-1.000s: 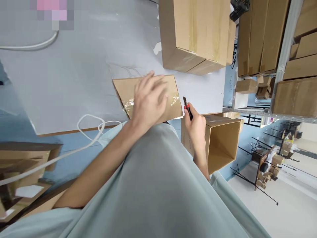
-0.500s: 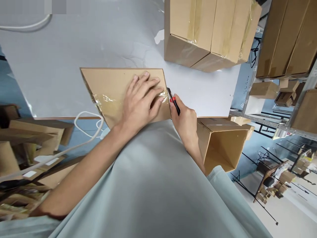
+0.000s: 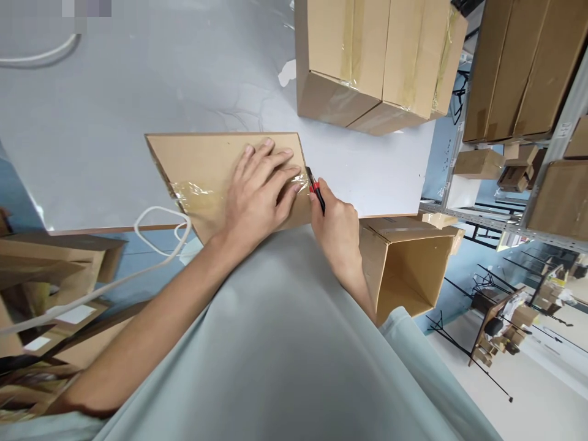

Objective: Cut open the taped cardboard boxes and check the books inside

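Where the near edge of the table (image 3: 138,104) meets the wearer's shirt (image 3: 285,343), the taped cardboard (image 3: 184,159) lies, a band of clear tape (image 3: 197,193) running across it; box or sheet, cannot tell. Left hand (image 3: 260,193): palm down on its right half, fingers spread, grasping nothing. Right hand (image 3: 337,229): closed round a black-and-red cutter (image 3: 316,188), blade at the cardboard's right edge, near the tape's end; whether it touches, not readable. A white cable (image 3: 92,295) runs in from the left and loops at the near edge, just beside the cardboard. Beyond, toward the table's right edge, taped boxes (image 3: 344,49) stand side by side; white scrap (image 3: 288,73) just beside them. Below the near right corner: open box (image 3: 413,269). Farther right: metal shelving (image 3: 558,141) bearing cartons (image 3: 505,67).
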### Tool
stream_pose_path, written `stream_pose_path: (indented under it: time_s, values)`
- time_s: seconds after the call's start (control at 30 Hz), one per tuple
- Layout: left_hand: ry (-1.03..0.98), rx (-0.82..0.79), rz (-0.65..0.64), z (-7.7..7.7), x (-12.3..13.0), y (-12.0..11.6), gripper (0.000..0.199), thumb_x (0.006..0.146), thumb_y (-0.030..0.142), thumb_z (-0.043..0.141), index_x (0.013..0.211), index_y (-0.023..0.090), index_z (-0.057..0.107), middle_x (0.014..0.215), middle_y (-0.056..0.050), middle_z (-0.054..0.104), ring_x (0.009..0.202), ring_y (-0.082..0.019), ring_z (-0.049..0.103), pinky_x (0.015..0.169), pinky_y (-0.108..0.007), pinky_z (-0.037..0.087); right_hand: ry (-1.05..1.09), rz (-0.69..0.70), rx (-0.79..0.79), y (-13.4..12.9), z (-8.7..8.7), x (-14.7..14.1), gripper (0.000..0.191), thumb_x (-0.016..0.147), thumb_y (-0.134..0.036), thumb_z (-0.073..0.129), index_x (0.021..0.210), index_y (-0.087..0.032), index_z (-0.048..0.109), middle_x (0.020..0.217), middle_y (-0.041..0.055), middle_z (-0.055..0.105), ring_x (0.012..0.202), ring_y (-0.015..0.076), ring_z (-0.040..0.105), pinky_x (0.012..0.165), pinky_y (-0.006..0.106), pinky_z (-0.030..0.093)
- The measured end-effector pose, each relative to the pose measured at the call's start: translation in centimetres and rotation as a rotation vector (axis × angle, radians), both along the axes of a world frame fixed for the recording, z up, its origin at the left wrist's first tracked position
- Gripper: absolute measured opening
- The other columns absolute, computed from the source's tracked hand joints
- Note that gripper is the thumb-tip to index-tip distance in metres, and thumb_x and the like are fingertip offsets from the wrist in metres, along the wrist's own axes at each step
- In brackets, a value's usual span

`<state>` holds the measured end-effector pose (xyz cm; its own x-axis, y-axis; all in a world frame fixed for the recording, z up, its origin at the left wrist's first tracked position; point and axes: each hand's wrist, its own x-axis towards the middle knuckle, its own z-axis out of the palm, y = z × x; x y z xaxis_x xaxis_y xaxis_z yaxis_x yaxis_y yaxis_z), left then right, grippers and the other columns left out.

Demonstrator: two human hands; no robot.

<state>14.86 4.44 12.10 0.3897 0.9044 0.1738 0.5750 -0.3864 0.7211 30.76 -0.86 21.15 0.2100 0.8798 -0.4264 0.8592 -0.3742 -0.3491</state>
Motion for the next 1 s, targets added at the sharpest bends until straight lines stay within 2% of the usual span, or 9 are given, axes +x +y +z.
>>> stream_pose_path:
  time_s: [0.13, 0.33, 0.57, 0.7, 0.83, 0.93, 1.0]
  values:
    - [-0.023, -0.026, -0.019, -0.2, -0.1, 0.0, 0.039, 0.114, 0.046, 0.058, 0.15, 0.037, 0.071, 0.166, -0.005, 0.067, 0.171, -0.037, 0.045, 0.147, -0.069, 0.023, -0.02, -0.013, 0.011, -0.4, 0.0, -0.5, 0.048, 0.124, -0.038, 0.042, 0.168, -0.028, 0.059, 0.117, 0.0096, 0.087, 0.104, 0.03, 0.085, 0.097, 0.042, 0.064]
    - [-0.037, -0.022, -0.044, -0.4, -0.3, 0.1, 0.044, 0.115, 0.045, 0.055, 0.156, 0.037, 0.07, 0.168, -0.005, 0.065, 0.172, -0.038, 0.044, 0.147, -0.069, 0.021, -0.056, -0.052, 0.01, -1.0, -0.1, -1.3, 0.051, 0.124, -0.04, 0.041, 0.17, -0.027, 0.058, 0.114, 0.0099, 0.087, 0.103, 0.0307, 0.085, 0.096, 0.042, 0.064]
    - [-0.056, -0.042, -0.066, -0.7, -0.4, 0.1, 0.045, 0.115, 0.046, 0.054, 0.157, 0.038, 0.068, 0.171, -0.003, 0.062, 0.175, -0.036, 0.039, 0.149, -0.067, 0.019, -0.111, -0.084, -0.037, -1.0, 0.3, -2.0, 0.051, 0.123, -0.04, 0.047, 0.171, -0.027, 0.057, 0.124, 0.012, 0.087, 0.106, 0.0313, 0.085, 0.099, 0.043, 0.063]
    - [-0.06, -0.08, -0.049, -0.2, -0.2, 0.1, 0.042, 0.116, 0.05, 0.049, 0.15, 0.036, 0.071, 0.171, -0.002, 0.063, 0.175, -0.034, 0.039, 0.15, -0.066, 0.017, -0.106, -0.076, -0.027, -0.6, 0.3, -2.2, 0.049, 0.123, -0.04, 0.045, 0.169, -0.026, 0.056, 0.118, 0.011, 0.087, 0.105, 0.0307, 0.085, 0.099, 0.042, 0.063]
    - [-0.027, -0.095, -0.036, 0.6, 0.0, 0.1, 0.041, 0.117, 0.053, 0.045, 0.141, 0.034, 0.073, 0.169, -0.001, 0.065, 0.174, -0.032, 0.042, 0.151, -0.063, 0.02, -0.109, -0.056, -0.03, 1.1, 0.4, -2.6, 0.044, 0.124, -0.036, 0.042, 0.161, -0.021, 0.06, 0.109, 0.0132, 0.086, 0.105, 0.0327, 0.084, 0.098, 0.045, 0.065]
    - [-0.019, -0.105, -0.036, 1.1, 0.0, 0.1, 0.039, 0.116, 0.051, 0.048, 0.142, 0.034, 0.073, 0.169, -0.003, 0.065, 0.174, -0.031, 0.042, 0.151, -0.063, 0.02, -0.136, -0.033, -0.076, 1.6, 1.3, -3.0, 0.039, 0.123, -0.034, 0.043, 0.155, -0.019, 0.061, 0.111, 0.0166, 0.085, 0.104, 0.0341, 0.084, 0.096, 0.047, 0.065]
    - [-0.018, -0.128, -0.034, 1.2, 0.0, 0.0, 0.04, 0.114, 0.05, 0.049, 0.143, 0.034, 0.072, 0.169, -0.003, 0.065, 0.175, -0.032, 0.04, 0.151, -0.063, 0.018, -0.166, -0.027, -0.13, 0.9, 2.1, -3.2, 0.036, 0.123, -0.032, 0.044, 0.152, -0.018, 0.062, 0.11, 0.0179, 0.085, 0.102, 0.034, 0.084, 0.094, 0.046, 0.066]
